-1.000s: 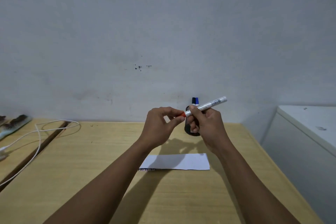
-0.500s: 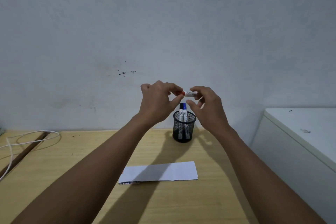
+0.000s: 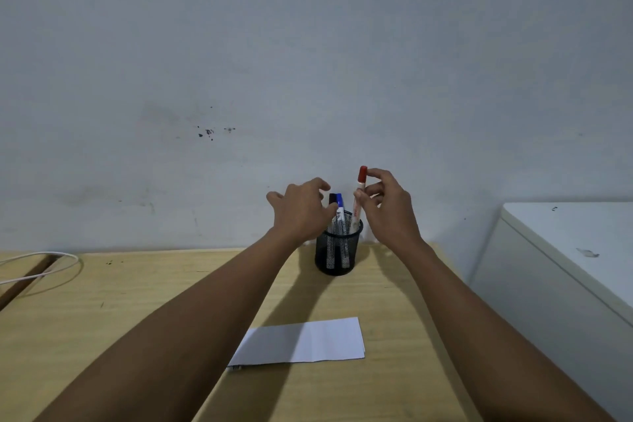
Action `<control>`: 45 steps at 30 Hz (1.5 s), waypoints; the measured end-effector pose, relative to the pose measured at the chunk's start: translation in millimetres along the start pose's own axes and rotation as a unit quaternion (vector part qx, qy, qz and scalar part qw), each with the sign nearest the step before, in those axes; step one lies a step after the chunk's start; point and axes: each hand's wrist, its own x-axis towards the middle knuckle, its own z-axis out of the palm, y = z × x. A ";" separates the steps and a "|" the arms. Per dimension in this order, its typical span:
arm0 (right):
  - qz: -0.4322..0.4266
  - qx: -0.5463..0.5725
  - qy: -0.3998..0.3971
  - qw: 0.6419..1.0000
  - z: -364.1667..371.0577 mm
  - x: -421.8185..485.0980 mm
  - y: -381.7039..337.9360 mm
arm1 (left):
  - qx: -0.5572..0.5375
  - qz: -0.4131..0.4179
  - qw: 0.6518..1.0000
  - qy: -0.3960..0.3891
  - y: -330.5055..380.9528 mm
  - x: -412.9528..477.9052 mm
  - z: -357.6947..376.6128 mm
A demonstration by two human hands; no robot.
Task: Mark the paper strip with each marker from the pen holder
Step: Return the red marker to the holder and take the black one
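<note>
A black mesh pen holder point(image 3: 337, 252) stands on the wooden table near the wall. A blue-capped marker point(image 3: 339, 207) and a black-capped marker point(image 3: 332, 199) stick up from it. My right hand point(image 3: 387, 207) pinches a red-capped marker point(image 3: 359, 193) upright, cap on top, its lower end inside the holder's right side. My left hand point(image 3: 301, 211) hovers just left of the holder with fingers spread and nothing in it. The white paper strip point(image 3: 301, 341) lies flat on the table nearer to me, with dark marks at its left end.
A white cable point(image 3: 41, 267) loops on the table's far left beside a dark gap. A white cabinet point(image 3: 565, 250) stands to the right of the table. A grey wall rises right behind the holder.
The red cap is back on the marker. My right hand turned the marker upright and lowered its end into the holder. My left hand let go and opened.
</note>
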 end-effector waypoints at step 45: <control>0.191 0.478 -0.134 0.847 35.4 -73.9 -126.6 | -0.483 -0.137 0.863 0.048 -35.8 -98.1 -132.9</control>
